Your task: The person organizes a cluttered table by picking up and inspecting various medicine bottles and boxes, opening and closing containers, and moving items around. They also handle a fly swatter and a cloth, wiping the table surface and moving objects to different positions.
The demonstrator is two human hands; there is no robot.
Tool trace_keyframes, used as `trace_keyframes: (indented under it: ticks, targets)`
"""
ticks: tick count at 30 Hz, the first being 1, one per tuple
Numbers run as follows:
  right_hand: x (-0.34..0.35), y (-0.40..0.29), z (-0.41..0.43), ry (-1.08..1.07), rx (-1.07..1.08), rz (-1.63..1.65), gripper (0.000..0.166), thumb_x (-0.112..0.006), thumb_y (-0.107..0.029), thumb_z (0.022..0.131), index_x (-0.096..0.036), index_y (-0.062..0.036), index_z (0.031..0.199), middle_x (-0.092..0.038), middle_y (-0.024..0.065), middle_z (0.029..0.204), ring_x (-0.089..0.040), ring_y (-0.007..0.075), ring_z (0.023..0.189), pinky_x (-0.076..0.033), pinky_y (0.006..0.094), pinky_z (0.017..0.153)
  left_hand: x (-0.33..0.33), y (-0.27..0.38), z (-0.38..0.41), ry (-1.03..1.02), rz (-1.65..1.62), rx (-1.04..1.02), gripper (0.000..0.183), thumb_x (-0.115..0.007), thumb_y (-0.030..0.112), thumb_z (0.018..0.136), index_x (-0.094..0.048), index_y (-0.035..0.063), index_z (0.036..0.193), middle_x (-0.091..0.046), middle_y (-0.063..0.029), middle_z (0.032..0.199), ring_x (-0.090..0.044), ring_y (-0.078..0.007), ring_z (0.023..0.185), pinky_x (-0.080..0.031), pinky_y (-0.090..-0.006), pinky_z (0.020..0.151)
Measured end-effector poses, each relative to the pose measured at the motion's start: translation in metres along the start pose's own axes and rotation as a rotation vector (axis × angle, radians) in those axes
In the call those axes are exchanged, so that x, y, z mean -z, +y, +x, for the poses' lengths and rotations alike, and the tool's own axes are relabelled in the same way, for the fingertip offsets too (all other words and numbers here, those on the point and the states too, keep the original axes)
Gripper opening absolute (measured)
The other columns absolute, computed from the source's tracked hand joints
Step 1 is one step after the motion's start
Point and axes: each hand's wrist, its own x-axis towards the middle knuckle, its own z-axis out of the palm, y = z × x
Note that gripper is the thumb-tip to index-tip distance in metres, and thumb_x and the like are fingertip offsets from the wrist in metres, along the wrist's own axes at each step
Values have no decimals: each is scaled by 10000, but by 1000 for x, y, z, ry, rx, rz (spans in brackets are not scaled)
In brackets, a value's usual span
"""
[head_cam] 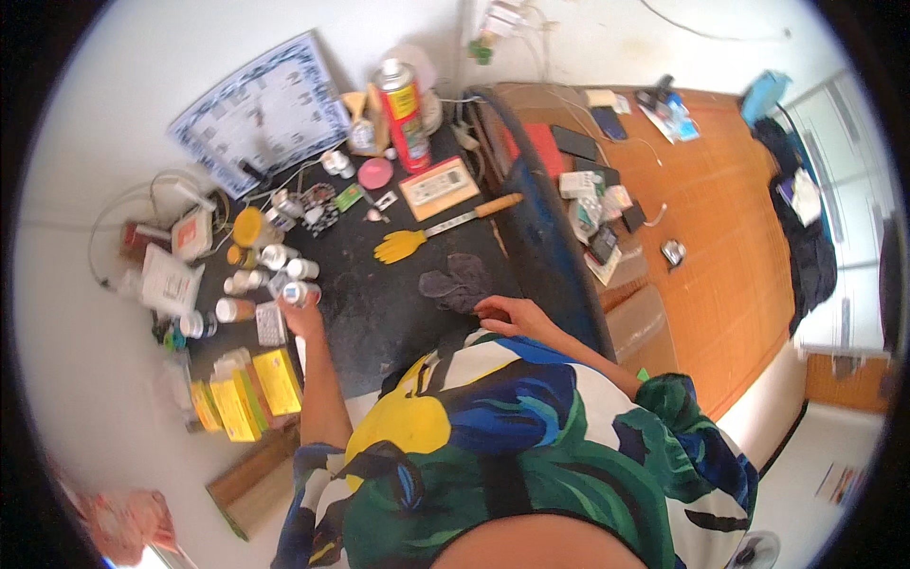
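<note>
My left hand (302, 313) is closed around a small white-capped bottle (296, 293) among several other bottles at the left of the black tabletop (370, 327). My right hand (513, 316) rests by the table's near right part, its fingers at the edge of a crumpled dark grey cloth (458, 282); whether they touch it is unclear. Beyond the cloth lies a yellow hand-shaped back scratcher (402, 245) with a wooden handle. A blister pack of pills (270, 324) lies just left of my left hand, and yellow boxes (277, 382) stand nearer to me.
A red and yellow spray can (405, 121) and a wall-leaning clock (259, 114) stand at the back. A pink round lid (375, 173) lies before the can. On the right, a bed with an orange-brown mat (718, 284) holds phones, pouches and cables.
</note>
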Motion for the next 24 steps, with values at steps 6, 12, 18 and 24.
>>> trace_keyframes:
  ticks: [6,12,18,24]
  targets:
    - [45,-17,-8,220,55,159,283,-608,-148,840,-579,-34,1097,-658,115,978,-645,193,883,-506,310,786,11,12,-4,-37,158,47,760,-761,315,667,-415,-32,1248,-530,-248,1179,-532,-384,1086,-435,-422,912]
    - [122,36,-11,640,29,343,307,-610,-197,848,-577,-27,1100,-640,62,904,-598,117,847,-486,261,740,45,7,-33,-7,167,-4,785,-721,248,752,-302,-43,1348,-480,-259,1241,-512,-362,1113,-417,-405,954]
    - [216,176,36,925,-467,434,548,-641,-293,834,-435,-77,1294,-606,101,1008,-604,163,701,-509,283,567,65,75,-127,-222,84,177,697,-666,165,789,-310,32,1373,-460,-232,1272,-552,-295,1035,-449,-369,885]
    - [236,205,98,1009,-643,683,588,-662,-377,810,-486,60,1161,-596,197,920,-638,287,681,-521,376,490,70,79,-191,-336,-40,261,627,-649,112,799,-354,80,1352,-470,-221,1253,-558,-248,1017,-470,-344,814]
